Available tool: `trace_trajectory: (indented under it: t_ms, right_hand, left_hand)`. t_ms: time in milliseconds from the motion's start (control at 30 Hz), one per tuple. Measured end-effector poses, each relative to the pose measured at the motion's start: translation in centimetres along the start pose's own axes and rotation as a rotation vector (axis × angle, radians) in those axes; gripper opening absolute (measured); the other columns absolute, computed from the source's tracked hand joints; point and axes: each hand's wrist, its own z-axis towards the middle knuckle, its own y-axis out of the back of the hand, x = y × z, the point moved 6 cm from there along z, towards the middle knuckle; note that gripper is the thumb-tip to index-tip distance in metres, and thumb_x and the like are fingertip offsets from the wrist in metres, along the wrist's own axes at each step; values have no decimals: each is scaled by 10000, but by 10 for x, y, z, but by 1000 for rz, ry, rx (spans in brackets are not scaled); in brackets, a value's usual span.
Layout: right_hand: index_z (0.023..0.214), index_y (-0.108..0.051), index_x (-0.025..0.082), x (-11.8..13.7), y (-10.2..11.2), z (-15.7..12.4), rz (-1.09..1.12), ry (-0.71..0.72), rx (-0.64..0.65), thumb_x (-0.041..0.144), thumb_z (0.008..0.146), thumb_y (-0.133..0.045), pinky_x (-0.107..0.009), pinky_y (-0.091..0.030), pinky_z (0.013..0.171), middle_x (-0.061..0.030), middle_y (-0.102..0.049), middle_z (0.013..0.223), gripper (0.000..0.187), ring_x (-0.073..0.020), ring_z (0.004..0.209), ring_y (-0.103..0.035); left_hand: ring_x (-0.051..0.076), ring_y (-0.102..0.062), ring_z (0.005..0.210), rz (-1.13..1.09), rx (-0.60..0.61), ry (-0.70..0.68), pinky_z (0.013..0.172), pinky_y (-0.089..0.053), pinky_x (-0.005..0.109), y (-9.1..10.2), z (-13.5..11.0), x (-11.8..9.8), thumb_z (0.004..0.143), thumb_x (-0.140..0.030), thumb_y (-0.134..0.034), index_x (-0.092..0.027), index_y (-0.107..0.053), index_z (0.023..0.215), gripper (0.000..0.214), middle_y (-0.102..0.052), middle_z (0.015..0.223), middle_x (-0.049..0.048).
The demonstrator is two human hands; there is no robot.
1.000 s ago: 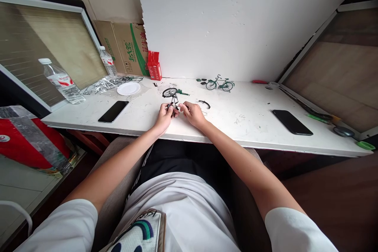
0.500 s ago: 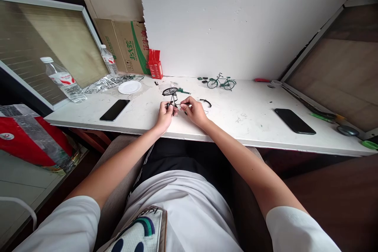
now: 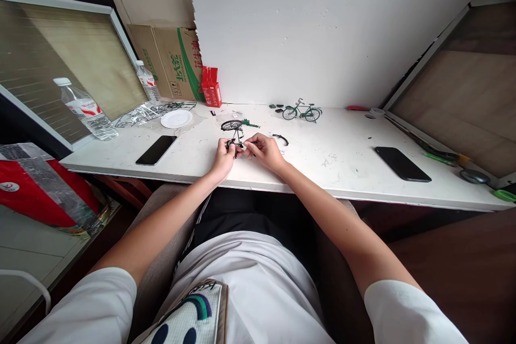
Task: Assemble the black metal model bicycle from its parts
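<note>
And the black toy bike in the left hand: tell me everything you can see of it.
The black toy bike looks part-built and plastic. One spoked wheel shows at its far end, tilted nearly flat, with thin dark bars running from it toward the person. The left hand grips the near end, hiding some of it, over the white table. The right hand is close beside it; whether it touches is unclear.

The model part [image 3: 238,136] in the left hand [image 3: 223,158] is black; beyond the right hand [image 3: 265,150], the model bicycle [image 3: 303,114] is green, the desk [image 3: 322,174] white.
</note>
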Motion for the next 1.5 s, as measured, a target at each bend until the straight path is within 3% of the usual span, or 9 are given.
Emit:
trace_trajectory:
  t_ms: [467, 733, 933, 1300, 1500]
  right_hand:
    - [813, -540, 239, 2, 0, -1, -188, -9, -19, 647, 1049, -520, -293, -453, 646, 12, -663, 596, 472, -157, 544, -583]
    - [946, -520, 255, -2, -3, -1, -257, 5, -8, 615, 1100, -378, -306, -453, 695, 11, -658, 685, 416, -185, 628, -614]
    - [1082, -527, 249, -4, -4, -1, -269, 25, -2, 605, 1086, -410, -307, -452, 687, -27, -700, 835, 375, -206, 717, -643]
    - [1093, -532, 243, -1, -7, -1, -309, 57, -14, 555, 1092, -410, -299, -427, 669, -32, -699, 837, 335, -205, 699, -638]
    - [1102, -541, 244, -2, -7, -1, -332, 59, -8, 544, 1090, -421, -302, -428, 672, -26, -706, 837, 323, -203, 678, -626]
  left_hand:
    - [123, -663, 769, 60, 43, -58, 833, -523, 307, -3, -1, -3, 1021, -250, -602, -235, -474, 1098, 151, -660, 845, -18]
    - [131, -637, 746, 38, 42, -38, 804, -511, 300, -6, -3, -5, 1019, -347, -644, -236, -478, 1100, 216, -644, 825, -20]
    - [127, -619, 749, 1, 11, -44, 771, -517, 284, -6, -4, -8, 998, -406, -689, -241, -493, 1085, 270, -629, 851, -14]
    - [105, -549, 706, -29, -15, -14, 684, -490, 241, -9, -7, -17, 1015, -412, -657, -238, -533, 1066, 220, -558, 872, -13]
    - [125, -510, 687, -40, -11, -26, 668, -474, 256, -10, -7, -17, 1023, -530, -618, -234, -551, 1013, 304, -489, 800, -15]
